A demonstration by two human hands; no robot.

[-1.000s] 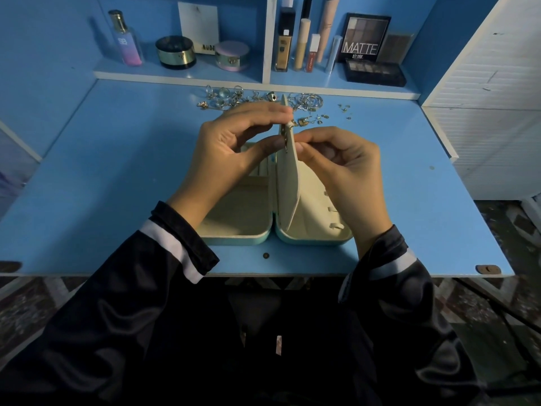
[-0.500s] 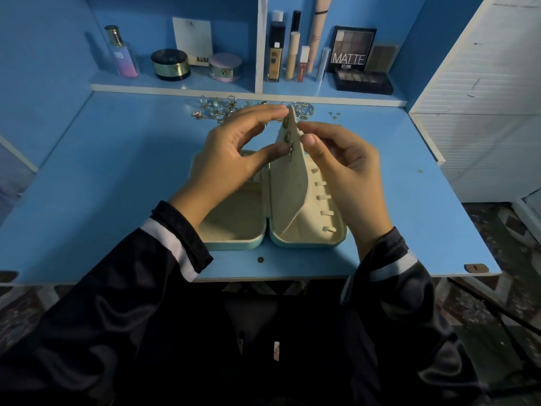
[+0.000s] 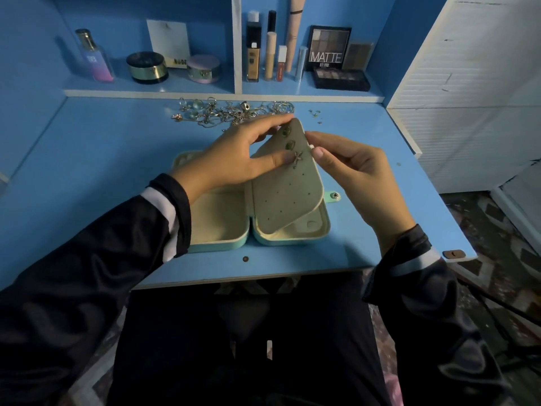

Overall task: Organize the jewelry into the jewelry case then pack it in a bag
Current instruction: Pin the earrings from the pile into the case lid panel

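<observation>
A mint-green jewelry case (image 3: 222, 244) lies open on the blue desk. Its cream earring flap (image 3: 285, 194) tilts over the right half, with three earrings pinned near its top: two green ones and a star-shaped one (image 3: 297, 160). My left hand (image 3: 234, 159) holds the flap's upper left edge, thumb pressed beside the star earring, fingertips behind the top. My right hand (image 3: 351, 171) hovers at the flap's right edge with fingers loosely curled; I cannot tell if it holds anything. A pile of loose jewelry (image 3: 228, 111) lies at the back of the desk.
A low shelf (image 3: 222, 90) behind the desk carries a perfume bottle (image 3: 93, 55), round jars, makeup tubes and eyeshadow palettes (image 3: 329, 49). A white cabinet (image 3: 474, 83) stands at the right. Small earring pieces (image 3: 315, 114) lie right of the pile. The case's snap tab (image 3: 334, 195) sticks out right.
The flap has swung from upright down towards the right half, showing its pinned face. My right hand has let go of the flap's top and drawn back to the right.
</observation>
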